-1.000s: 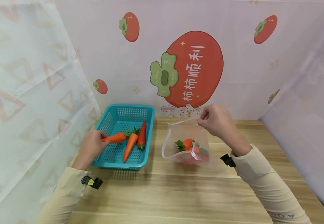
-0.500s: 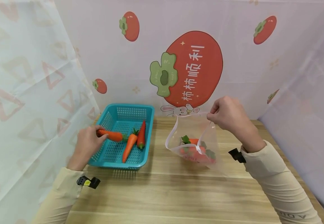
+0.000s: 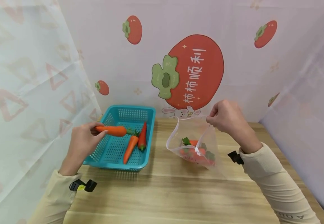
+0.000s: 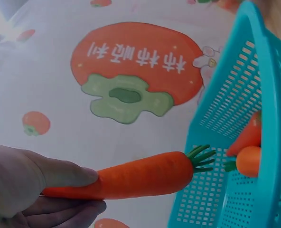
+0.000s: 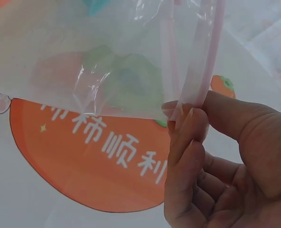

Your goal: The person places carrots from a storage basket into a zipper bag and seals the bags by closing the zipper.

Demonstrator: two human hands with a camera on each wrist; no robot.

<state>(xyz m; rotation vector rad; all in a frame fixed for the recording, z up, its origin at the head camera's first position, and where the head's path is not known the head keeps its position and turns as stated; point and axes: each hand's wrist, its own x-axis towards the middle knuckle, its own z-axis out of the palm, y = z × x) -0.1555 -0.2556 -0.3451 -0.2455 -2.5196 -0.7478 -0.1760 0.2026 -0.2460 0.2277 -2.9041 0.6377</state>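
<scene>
My left hand [image 3: 84, 141] pinches a carrot [image 3: 114, 131] by its narrow end, thumb on one side and fingers on the other. The carrot's leafy end points right, over the blue basket [image 3: 108, 164]; the left wrist view shows its green stem stubs. My right hand [image 3: 229, 120] pinches the top corner of a clear zip bag [image 3: 178, 133], whose mouth gapes toward the left. Through the film show orange and red vegetables [image 3: 195, 152] with green leaves. In the right wrist view thumb and fingertips grip the bag's zip edge [image 5: 202, 57].
Inside the basket lie another carrot [image 3: 130, 149] and a red chili pepper [image 3: 142, 137]. Basket and bag stand on a wooden table [image 3: 162, 196]. Printed cloth walls rise at the back [image 3: 234, 18], left [image 3: 33, 112] and right [image 3: 304, 124].
My left hand has lifted the carrot up and drawn it slightly left, off the basket floor. My right hand has pulled the bag's corner to the right, and the bag has shifted with it.
</scene>
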